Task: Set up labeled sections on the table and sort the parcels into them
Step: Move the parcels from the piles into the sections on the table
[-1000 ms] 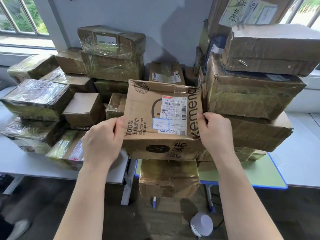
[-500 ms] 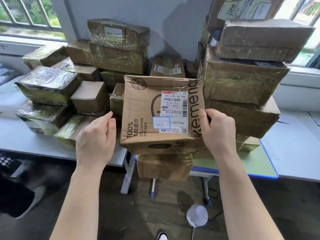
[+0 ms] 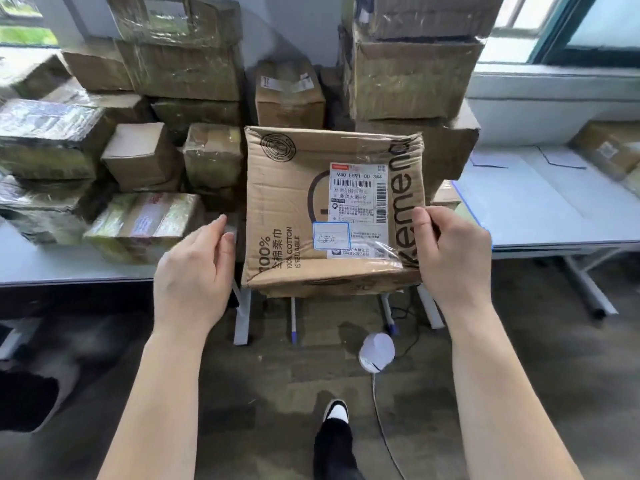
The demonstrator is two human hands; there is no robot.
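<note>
- Between your hands, in front of the bench [image 3: 69, 268] stacks: box [image 3: 311, 209], right hand [image 3: 453, 254] gripping its right edge, left hand [image 3: 194, 268] open, just beside.
- Creased, soft, likely light; support both sides, underneath.

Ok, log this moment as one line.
right hand: gripping parcel right edge | left hand: open, off parcel | parcel: lifted, label up | stage: not yet sorted
</note>
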